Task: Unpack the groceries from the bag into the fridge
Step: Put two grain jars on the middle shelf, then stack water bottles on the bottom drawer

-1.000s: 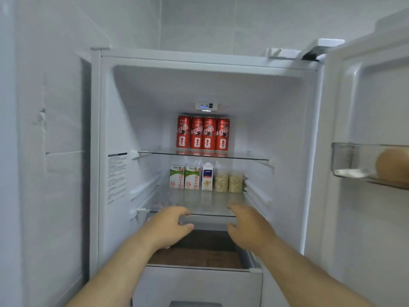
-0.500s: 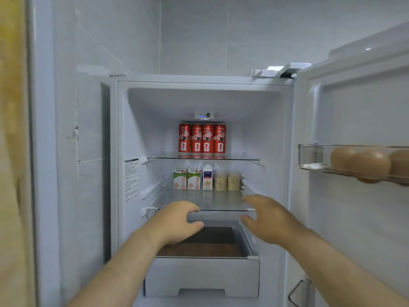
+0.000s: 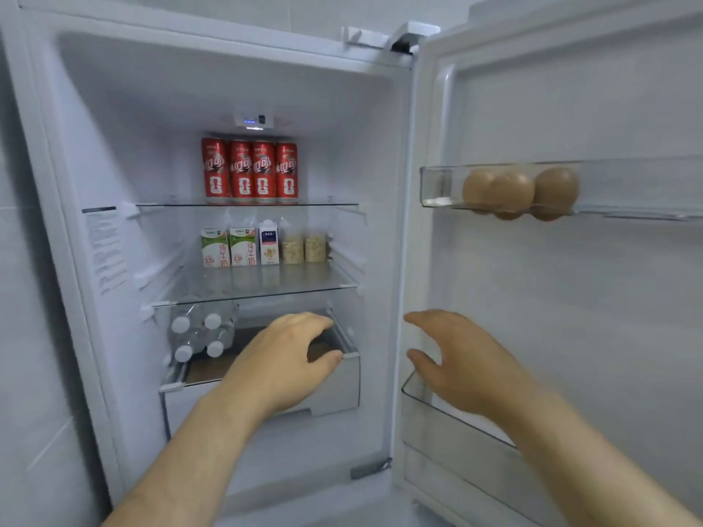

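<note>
Fridge [image 3: 380,89] stands wide open, white inside; four red cans [image 3: 249,170] line the top shelf; cartons [image 3: 239,246] and jars [image 3: 304,248] sit below; bottles [image 3: 198,336] lie in the pulled-out drawer [image 3: 334,389]; eggs [image 3: 519,192] in the door rack.

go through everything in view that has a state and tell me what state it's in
Fridge door: open.
Bottom drawer: pulled partly out.
Red cans: upright in a row, top shelf.
Cartons: upright, middle shelf.
Water bottles: lying down, caps forward.
Eggs: in the door tray.
Left hand: open, empty, over the drawer.
Right hand: open, empty.
</note>
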Demonstrator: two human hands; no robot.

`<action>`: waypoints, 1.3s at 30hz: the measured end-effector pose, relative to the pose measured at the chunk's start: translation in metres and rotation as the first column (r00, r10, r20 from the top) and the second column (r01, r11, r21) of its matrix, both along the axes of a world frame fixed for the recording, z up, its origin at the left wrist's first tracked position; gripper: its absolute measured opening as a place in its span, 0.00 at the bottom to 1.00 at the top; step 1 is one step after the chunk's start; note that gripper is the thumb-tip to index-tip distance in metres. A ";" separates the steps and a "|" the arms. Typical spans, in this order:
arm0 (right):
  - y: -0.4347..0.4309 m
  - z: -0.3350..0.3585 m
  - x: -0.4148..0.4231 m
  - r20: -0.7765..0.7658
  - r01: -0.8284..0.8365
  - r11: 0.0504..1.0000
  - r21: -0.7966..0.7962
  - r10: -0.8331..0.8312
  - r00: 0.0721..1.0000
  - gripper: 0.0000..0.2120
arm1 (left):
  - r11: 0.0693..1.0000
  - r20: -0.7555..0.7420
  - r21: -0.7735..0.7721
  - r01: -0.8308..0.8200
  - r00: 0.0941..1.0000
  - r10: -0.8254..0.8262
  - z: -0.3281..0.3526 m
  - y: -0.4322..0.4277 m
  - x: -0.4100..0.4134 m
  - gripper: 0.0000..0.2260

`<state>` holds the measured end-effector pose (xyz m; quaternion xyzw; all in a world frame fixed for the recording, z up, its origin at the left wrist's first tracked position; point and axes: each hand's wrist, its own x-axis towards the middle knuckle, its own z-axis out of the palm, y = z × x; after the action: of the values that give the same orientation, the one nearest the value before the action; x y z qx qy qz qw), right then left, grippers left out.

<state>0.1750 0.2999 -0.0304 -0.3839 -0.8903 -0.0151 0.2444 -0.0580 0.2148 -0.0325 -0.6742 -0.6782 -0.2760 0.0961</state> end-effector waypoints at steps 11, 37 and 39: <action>-0.069 -0.019 0.142 -0.042 0.282 0.956 0.078 -0.279 0.959 0.22 | 0.952 0.030 0.040 0.304 0.952 -0.305 -0.023 -0.003 0.119 0.25; -0.251 -0.022 0.501 -0.129 0.728 0.679 0.092 -0.717 0.685 0.21 | 0.598 -0.054 0.077 0.798 0.602 -0.797 -0.003 -0.048 0.503 0.29; -0.272 -0.023 0.525 -0.117 0.765 0.640 0.076 -0.756 0.644 0.22 | 0.557 -0.073 0.061 0.828 0.561 -0.825 -0.004 -0.054 0.534 0.30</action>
<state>0.6998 0.0280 -0.0533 -0.7075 -0.6343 -0.1547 0.2706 0.4758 0.1608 -0.0362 -0.9131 -0.2687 -0.3065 -0.0027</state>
